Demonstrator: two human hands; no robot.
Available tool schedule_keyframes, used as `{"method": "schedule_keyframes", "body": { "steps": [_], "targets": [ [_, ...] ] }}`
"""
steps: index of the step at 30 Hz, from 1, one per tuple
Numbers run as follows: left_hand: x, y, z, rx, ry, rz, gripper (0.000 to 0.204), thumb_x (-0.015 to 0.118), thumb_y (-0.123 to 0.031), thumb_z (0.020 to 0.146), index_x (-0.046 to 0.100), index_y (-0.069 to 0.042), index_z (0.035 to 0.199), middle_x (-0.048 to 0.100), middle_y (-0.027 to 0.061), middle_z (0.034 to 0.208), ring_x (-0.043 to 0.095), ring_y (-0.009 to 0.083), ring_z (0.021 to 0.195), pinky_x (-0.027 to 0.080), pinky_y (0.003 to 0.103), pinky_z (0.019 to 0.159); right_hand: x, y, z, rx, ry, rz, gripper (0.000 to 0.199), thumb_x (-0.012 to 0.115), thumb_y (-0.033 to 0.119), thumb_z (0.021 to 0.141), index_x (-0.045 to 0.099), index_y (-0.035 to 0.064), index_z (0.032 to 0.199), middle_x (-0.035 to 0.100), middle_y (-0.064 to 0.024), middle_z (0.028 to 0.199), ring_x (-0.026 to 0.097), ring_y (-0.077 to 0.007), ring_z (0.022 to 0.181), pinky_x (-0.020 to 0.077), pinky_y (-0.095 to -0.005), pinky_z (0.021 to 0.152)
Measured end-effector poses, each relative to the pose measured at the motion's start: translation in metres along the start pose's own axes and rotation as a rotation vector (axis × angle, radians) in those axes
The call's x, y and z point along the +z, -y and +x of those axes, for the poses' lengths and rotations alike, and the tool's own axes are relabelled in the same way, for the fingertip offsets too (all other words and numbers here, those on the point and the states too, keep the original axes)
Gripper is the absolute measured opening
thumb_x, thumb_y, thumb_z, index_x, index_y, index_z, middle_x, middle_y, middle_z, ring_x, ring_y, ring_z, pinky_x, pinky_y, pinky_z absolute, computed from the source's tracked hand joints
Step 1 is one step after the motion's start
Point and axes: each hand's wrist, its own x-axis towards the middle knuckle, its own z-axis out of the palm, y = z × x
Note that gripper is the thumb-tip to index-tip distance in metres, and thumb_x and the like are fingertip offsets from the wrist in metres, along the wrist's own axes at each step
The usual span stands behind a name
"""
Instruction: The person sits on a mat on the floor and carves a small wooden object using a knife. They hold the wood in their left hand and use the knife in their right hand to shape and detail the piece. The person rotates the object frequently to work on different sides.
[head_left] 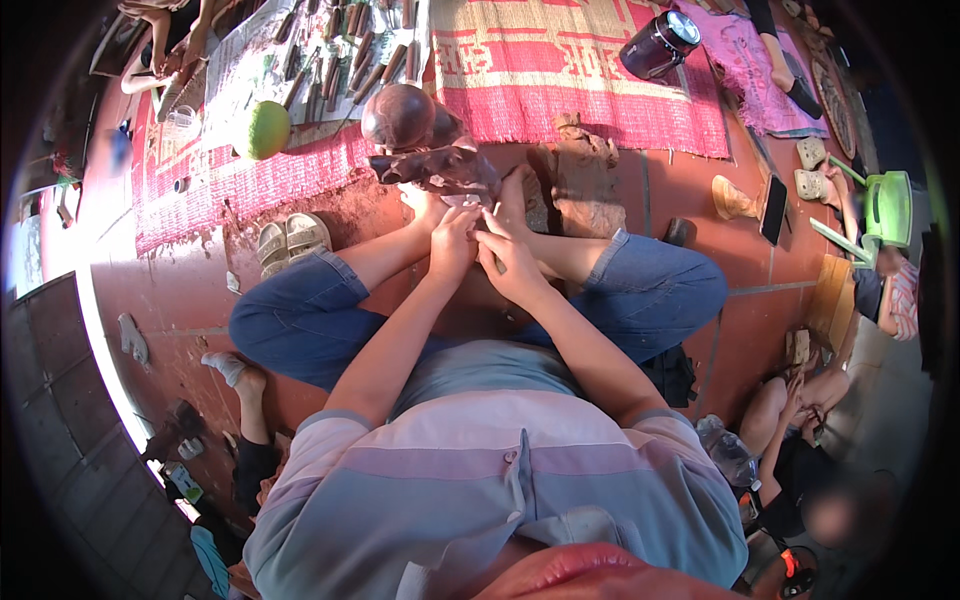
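In front of me stands a dark brown polished wood carving [440,170], with a large round ball [398,116] as part of it or resting against it. My bare feet are on either side of its near end. My left hand [455,243] is closed, its fingertips at the carving's near edge beside a small pale scrap. Against it, my right hand [508,264] has its fingers bent and pressed together, the tips meeting the left hand's fingers. What the fingers hold is too small to make out.
Several wooden-handled carving chisels [365,62] lie beyond the carving on a red woven mat [600,110]. A green round fruit [264,130] sits at left, a dark cylindrical jar [660,46] at far right. Rough wood [588,185], a phone [773,210] and sandals [293,243] are around me. Other people sit nearby.
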Motion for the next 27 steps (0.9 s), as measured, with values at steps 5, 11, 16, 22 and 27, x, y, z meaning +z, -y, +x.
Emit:
{"method": "schedule_keyframes", "body": {
  "steps": [5, 11, 16, 22, 27],
  "targets": [
    [-0.009, -0.008, 0.028, -0.067, 0.066, 0.102, 0.023, 0.057, 0.003, 0.071, 0.065, 0.0, 0.092, 0.064, 0.0149, 0.092, 0.062, 0.0296, 0.084, 0.051, 0.033, 0.071, -0.009, 0.013, 0.022, 0.135, 0.024, 0.062, 0.021, 0.052, 0.008, 0.084, 0.06, -0.0044, 0.1, 0.048, -0.0354, 0.118, 0.057, -0.0448, 0.095, 0.0462, -0.0413, 0.085],
    [-0.012, -0.009, 0.027, 0.016, 0.134, 0.048, 0.023, 0.054, 0.002, 0.072, 0.065, -0.002, 0.093, 0.064, 0.0142, 0.087, 0.06, 0.0322, 0.08, 0.049, 0.039, 0.073, -0.01, 0.013, 0.015, 0.237, 0.098, 0.055, 0.02, 0.055, 0.007, 0.08, 0.062, -0.0014, 0.097, 0.054, -0.0322, 0.112, 0.054, -0.0474, 0.098, 0.0411, -0.0449, 0.094],
    [0.0, 0.016, 0.019, -0.006, 0.202, 0.088, 0.031, 0.054, -0.003, 0.073, 0.064, -0.006, 0.102, 0.064, 0.0146, 0.102, 0.059, 0.0316, 0.095, 0.047, 0.04, 0.084, -0.001, -0.009, 0.0, -0.078, -0.018, -0.302, 0.027, 0.059, 0.01, 0.079, 0.063, 0.0018, 0.104, 0.049, -0.0252, 0.126, 0.044, -0.0452, 0.116, 0.0344, -0.0523, 0.099],
    [-0.018, 0.01, 0.017, 0.038, 0.112, 0.164, 0.03, 0.056, -0.007, 0.076, 0.066, -0.005, 0.104, 0.063, 0.0115, 0.105, 0.06, 0.0289, 0.098, 0.049, 0.035, 0.083, -0.006, 0.011, 0.02, 0.068, 0.057, -0.131, 0.027, 0.056, 0.016, 0.084, 0.061, -0.0009, 0.103, 0.049, -0.0318, 0.121, 0.055, -0.0442, 0.097, 0.0451, -0.0456, 0.087],
    [-0.002, 0.008, 0.007, -0.08, 0.065, -0.028, 0.023, 0.051, -0.006, 0.082, 0.06, -0.001, 0.103, 0.06, 0.0138, 0.098, 0.061, 0.0277, 0.086, 0.05, 0.032, 0.075, -0.009, 0.012, 0.012, 0.03, 0.167, -0.224, 0.03, 0.05, 0.021, 0.087, 0.057, -0.0031, 0.105, 0.048, -0.032, 0.122, 0.056, -0.0463, 0.095, 0.043, -0.0479, 0.089]
  ]
}}
